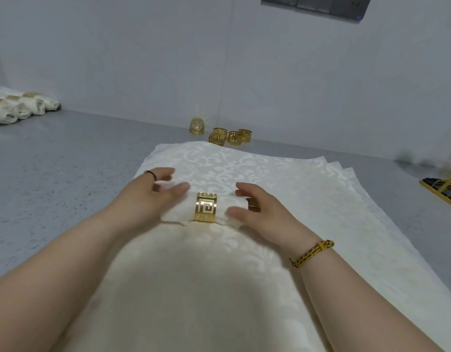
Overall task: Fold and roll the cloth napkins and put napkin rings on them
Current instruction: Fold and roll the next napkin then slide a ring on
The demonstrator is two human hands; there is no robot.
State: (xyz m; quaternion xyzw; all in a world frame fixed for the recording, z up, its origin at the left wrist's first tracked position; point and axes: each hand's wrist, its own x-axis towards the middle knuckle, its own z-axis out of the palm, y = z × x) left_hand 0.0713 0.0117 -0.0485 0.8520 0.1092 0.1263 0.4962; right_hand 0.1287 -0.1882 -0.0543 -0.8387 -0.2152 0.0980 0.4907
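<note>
Rolled napkin (178, 212): it's lying on top of the stack of flat napkins (257, 171), about mid-stack, right between my two hands.

Napkin ring (205, 206): the gold Greek-key band is already on and sits around the middle of the roll, cut-out pattern facing up at the camera. My guess is it's centred so both ends stick out evenly.

Long axis: the roll runs left to right across the view, one end toward each hand. The ring's opening runs along that same line.

Left hand (153, 191): fingers are stretched out and relaxed over the left end of the roll. It's a bit motion-blurred, but it isn't clamped on anything.

Right hand (255, 207): it brackets the right end with the thumb on the near side and the fingers on the far side. I honestly can't tell if it's pinching the cloth or just cupping it.

Why both ends: looks to me like steadying or squaring the roll so the ring stays centred.

Spare rings (230, 135): a little cluster sits by the wall, just past the stack's far edge and handy for the next one.

Finished rolls (18, 105): they're lined up far left on the grey countertop (67, 161), well clear of the work.
</note>
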